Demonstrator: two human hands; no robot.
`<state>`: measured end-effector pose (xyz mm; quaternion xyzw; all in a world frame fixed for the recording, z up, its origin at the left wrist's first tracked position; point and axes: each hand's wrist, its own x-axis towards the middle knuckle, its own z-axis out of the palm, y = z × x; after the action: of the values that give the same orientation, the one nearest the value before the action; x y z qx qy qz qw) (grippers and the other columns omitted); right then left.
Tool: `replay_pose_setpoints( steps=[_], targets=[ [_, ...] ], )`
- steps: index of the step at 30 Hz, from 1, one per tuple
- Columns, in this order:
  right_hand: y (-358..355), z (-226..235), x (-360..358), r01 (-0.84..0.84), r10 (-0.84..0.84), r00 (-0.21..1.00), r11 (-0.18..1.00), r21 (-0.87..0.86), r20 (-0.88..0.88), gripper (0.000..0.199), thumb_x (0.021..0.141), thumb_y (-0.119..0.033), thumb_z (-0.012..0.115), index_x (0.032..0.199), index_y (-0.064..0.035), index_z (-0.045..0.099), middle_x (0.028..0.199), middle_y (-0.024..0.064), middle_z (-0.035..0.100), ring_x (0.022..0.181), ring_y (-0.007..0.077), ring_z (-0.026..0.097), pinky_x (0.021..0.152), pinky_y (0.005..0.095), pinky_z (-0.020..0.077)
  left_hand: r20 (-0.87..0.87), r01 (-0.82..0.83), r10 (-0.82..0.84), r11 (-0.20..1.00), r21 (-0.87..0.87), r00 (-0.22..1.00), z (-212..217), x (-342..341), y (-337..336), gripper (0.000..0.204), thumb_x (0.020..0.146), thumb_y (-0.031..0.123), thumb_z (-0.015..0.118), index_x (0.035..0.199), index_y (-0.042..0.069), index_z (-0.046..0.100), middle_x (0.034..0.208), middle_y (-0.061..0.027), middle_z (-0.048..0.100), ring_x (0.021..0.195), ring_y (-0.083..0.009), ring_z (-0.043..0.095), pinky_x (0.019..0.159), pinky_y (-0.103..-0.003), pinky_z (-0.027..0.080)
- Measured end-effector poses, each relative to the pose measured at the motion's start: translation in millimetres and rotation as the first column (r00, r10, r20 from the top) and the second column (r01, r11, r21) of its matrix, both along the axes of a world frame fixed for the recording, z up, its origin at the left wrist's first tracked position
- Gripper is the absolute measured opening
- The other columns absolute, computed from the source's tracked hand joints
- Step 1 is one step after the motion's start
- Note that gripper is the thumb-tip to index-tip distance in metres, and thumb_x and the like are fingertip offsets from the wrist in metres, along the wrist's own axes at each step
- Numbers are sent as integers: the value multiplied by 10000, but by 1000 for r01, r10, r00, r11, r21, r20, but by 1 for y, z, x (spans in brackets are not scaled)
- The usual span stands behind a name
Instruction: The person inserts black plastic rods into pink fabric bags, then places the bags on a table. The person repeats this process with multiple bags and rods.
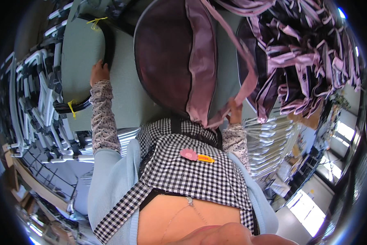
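Note:
On the grey-green table, a curved bundle of thin black strips is bound at both ends with yellow ties. My left hand grips the middle of this bundle, its fingertips at the inner edge. In front of me lies a large rounded dark maroon panel, dark-edged, with a pink fabric band along its middle. My right hand is closed on a long pink fabric strip, which loops up and away from the panel. Part of the strip is hidden near my apron.
A heap of pink-and-black sewn pieces covers the table's right side. White tubular frames are stacked to the left. More pale tubes stand at the right, below the tabletop. My checked apron touches the near edge.

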<state>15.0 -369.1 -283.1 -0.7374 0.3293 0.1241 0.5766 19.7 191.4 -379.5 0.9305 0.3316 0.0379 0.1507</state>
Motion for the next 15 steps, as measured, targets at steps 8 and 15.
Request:
replay_pose_setpoints(
  steps=[8, 15],
  targets=[
    [9, -49, -28, -247, 412, 876, 830, 501, -251, 414, 846, -164, 730, 1149, 97, 624, 1020, 169, 708, 884, 248, 700, 756, 340, 563, 284, 23, 0, 997, -79, 959, 81, -20, 5, 297, 940, 313, 583, 1130, 111, 690, 850, -77, 700, 773, -265, 680, 690, -390, 512],
    [44, -35, -7, 411, 142, 833, 489, 769, -535, 73, 823, -30, 727, 834, -56, 660, 817, 46, 672, 723, 179, 646, 605, 305, 527, 330, 594, -498, 720, -358, 802, 348, -70, -120, 322, 952, 63, 572, 1262, -11, 616, 773, 14, 603, 587, -36, 415, 523, -185, 328]
  ],
)
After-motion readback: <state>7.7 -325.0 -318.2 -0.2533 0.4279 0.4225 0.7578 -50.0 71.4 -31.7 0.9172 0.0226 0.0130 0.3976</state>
